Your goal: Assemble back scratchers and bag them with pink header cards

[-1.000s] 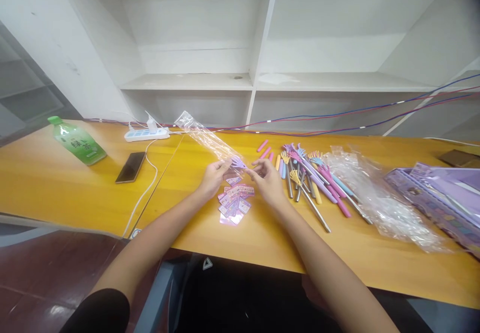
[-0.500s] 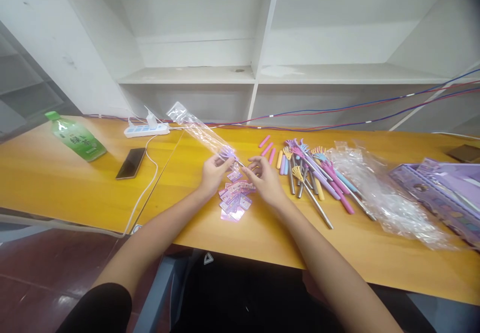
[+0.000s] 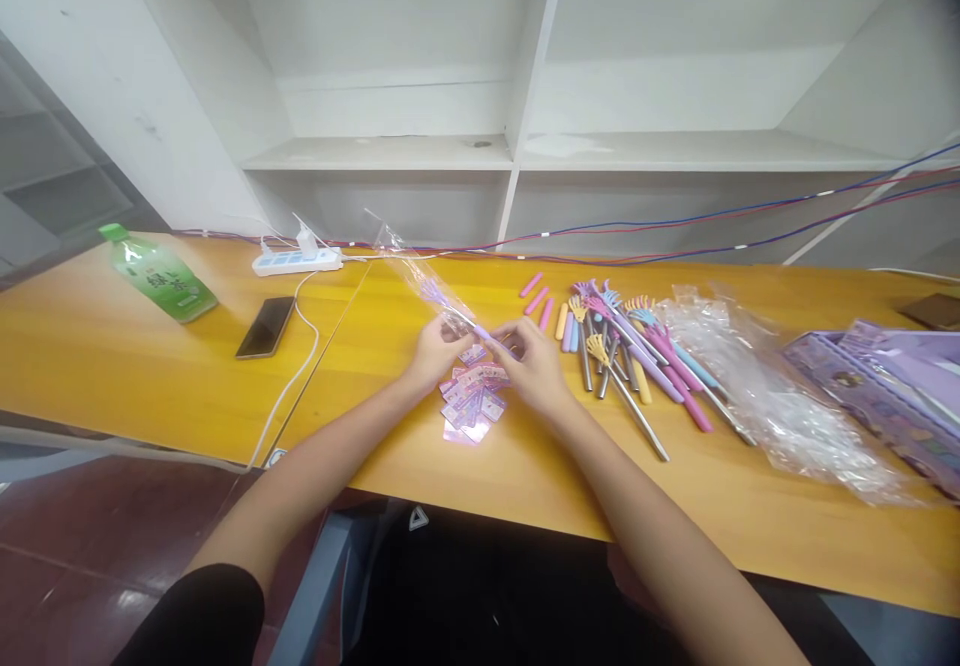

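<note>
A long clear plastic bag is pinched near its mouth by my left hand. Inside it lies the hand-shaped head of a purple back scratcher, its metal rod running down toward me. My right hand is closed round the purple handle at the near end. Just below both hands, small printed pink and purple cards lie in a loose fan on the table. To the right of my right hand is a pile of back scratchers in purple, pink, blue and yellow.
Loose pink handle sleeves lie behind the pile. Further right are a heap of clear bags and a purple box. At left stand a green bottle, a phone and a power strip; cables run along the back.
The back scratcher's head has slid further into the bag, away from me. Its rod and then its purple handle have come into sight between my hands.
</note>
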A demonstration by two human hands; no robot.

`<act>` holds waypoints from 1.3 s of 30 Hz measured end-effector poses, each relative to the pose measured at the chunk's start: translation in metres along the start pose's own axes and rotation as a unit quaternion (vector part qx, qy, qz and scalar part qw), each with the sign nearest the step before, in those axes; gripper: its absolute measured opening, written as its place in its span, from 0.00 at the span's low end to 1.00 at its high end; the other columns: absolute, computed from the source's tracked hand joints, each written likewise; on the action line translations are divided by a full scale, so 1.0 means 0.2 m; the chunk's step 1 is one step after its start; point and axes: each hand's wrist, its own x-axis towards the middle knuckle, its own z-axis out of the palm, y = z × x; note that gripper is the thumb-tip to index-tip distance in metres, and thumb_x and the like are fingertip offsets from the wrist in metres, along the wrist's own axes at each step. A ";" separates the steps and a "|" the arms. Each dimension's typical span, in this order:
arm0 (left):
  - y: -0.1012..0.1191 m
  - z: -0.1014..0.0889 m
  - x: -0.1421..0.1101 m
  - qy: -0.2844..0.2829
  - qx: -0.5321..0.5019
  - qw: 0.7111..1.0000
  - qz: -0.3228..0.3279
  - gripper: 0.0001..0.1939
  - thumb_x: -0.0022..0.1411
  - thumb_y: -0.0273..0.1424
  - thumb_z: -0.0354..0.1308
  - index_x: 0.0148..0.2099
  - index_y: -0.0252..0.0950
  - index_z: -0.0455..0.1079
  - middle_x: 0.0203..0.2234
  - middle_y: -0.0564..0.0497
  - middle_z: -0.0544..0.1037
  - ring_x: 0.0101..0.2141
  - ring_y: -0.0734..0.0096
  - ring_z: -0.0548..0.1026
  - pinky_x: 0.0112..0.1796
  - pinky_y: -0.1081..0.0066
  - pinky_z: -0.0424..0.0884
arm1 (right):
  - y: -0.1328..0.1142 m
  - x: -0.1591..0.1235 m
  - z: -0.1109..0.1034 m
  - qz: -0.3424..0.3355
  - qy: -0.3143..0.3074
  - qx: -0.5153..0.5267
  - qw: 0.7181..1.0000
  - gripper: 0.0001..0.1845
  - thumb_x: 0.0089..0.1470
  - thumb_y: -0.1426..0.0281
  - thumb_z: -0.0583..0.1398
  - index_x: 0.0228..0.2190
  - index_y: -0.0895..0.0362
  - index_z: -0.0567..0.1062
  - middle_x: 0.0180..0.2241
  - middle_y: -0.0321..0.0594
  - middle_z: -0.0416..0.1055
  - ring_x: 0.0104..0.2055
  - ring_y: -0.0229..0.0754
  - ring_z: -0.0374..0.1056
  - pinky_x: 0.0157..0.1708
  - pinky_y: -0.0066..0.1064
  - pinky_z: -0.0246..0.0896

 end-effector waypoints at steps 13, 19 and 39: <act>0.04 0.00 -0.01 0.040 -0.104 0.994 0.018 0.23 0.52 0.44 0.76 0.43 0.36 0.73 0.35 0.52 0.78 0.36 0.74 0.76 0.40 0.72 0.73 | -0.10 0.00 -0.02 -0.040 -0.001 0.052 0.998 0.09 0.62 0.62 0.64 0.42 0.52 0.75 0.43 0.43 0.70 0.39 0.44 0.71 0.38 0.39 0.72; 0.09 -0.04 0.03 0.038 -0.088 0.995 0.029 0.24 0.51 0.36 0.74 0.49 0.37 0.73 0.37 0.52 0.78 0.35 0.75 0.76 0.41 0.72 0.72 | -0.07 0.00 -0.02 -0.070 -0.006 0.108 0.992 0.08 0.67 0.63 0.62 0.45 0.50 0.78 0.45 0.44 0.72 0.44 0.45 0.74 0.44 0.41 0.75; 0.01 0.08 -0.13 -0.169 0.047 0.984 0.037 0.33 0.56 0.25 0.68 0.63 0.39 0.70 0.52 0.44 0.80 0.48 0.63 0.80 0.47 0.68 0.75 | -0.06 -0.02 -0.03 -0.114 -0.035 -0.073 0.990 0.11 0.68 0.59 0.61 0.34 0.49 0.79 0.38 0.41 0.81 0.32 0.44 0.71 0.38 0.40 0.64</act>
